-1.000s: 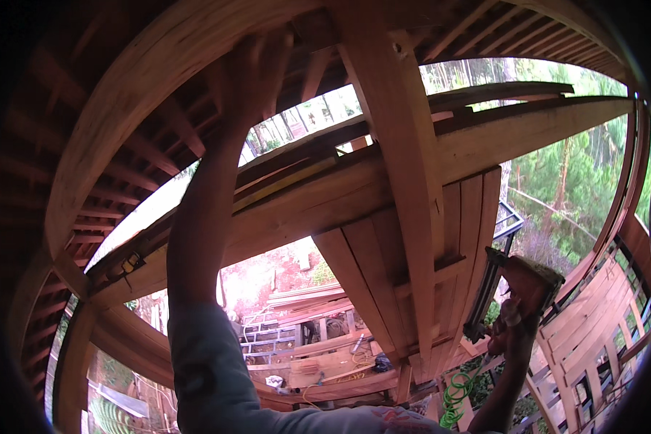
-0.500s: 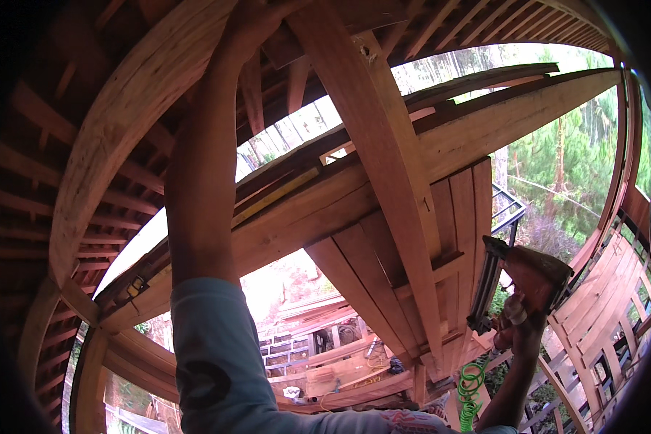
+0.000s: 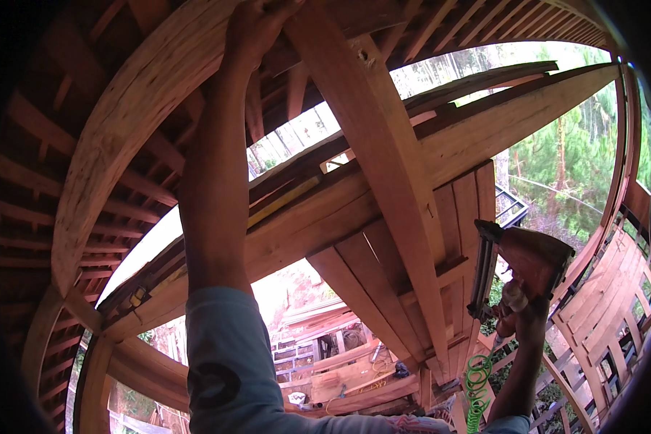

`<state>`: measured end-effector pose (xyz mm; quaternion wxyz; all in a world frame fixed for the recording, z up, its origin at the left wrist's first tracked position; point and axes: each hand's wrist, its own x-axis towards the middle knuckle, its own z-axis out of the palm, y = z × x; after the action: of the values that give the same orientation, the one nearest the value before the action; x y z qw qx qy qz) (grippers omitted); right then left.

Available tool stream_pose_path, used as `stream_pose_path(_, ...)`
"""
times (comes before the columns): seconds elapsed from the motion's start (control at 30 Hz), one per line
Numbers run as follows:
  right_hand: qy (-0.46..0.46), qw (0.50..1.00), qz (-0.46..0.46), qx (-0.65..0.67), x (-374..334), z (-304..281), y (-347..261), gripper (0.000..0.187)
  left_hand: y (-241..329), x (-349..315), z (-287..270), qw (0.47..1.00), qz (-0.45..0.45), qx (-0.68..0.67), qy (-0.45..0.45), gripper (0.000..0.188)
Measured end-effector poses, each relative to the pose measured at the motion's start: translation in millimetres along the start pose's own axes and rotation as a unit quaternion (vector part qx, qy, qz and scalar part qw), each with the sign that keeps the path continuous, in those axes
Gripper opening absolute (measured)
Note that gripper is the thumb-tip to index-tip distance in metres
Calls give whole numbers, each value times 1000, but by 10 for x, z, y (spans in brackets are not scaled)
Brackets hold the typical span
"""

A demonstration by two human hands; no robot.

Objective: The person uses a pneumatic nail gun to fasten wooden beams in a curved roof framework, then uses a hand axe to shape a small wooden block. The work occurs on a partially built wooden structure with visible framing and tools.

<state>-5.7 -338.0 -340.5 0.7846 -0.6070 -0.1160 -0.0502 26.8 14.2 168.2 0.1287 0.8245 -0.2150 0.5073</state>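
Note:
My left arm is raised, and my left hand (image 3: 257,29) is up at the picture's top edge, fingers curled against the upper end of a wooden post (image 3: 383,145). Part of those fingers is cut off or in shadow. The post slants down to the right, crossing a long horizontal wooden beam (image 3: 304,217). At the right, my right hand (image 3: 524,315) is wrapped around the handle of a nail gun (image 3: 532,257), held upright with its long dark magazine to the left. A green coiled air hose (image 3: 477,383) hangs below it. The gun is apart from the post.
Overhead run roof rafters (image 3: 116,206) and a thick curved-looking beam (image 3: 116,137). A yellow level-like strip (image 3: 286,199) and a small yellow-black tool (image 3: 137,295) lie along the horizontal beam. Below are a plank panel (image 3: 376,282), lumber, a white container (image 3: 296,398) and slatted boards (image 3: 604,289).
The view has shifted slightly, and my left forearm appears a little further right. The nail gun has tilted and risen slightly in my right hand. My left hand stays at the post's top.

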Motion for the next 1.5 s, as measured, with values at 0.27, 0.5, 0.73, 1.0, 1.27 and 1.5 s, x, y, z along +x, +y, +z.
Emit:
stream_pose_path(0.27,-22,997,-63,-41,177,102,-161,45,8,-1,-40,997,-33,73,19,36)
stream_pose_path(0.5,-31,978,-207,-13,480,406,-703,37,71,-65,-29,1000,-22,-6,6,34)
stream_pose_path(0.73,-24,949,-272,-157,790,668,-1532,41,154,-61,15,999,-31,-27,10,37)
stream_pose_path(1.0,-120,918,-375,-48,1056,1378,-2551,38,-25,-34,-26,999,19,-42,14,39)
stream_pose_path(1.27,-184,907,-375,-48,1164,1684,-3029,41,-68,-3,-93,1000,20,-11,-6,37)
stream_pose_path(1.5,-176,909,-357,-121,1059,1699,-3169,42,-94,21,-46,999,-19,17,25,33)
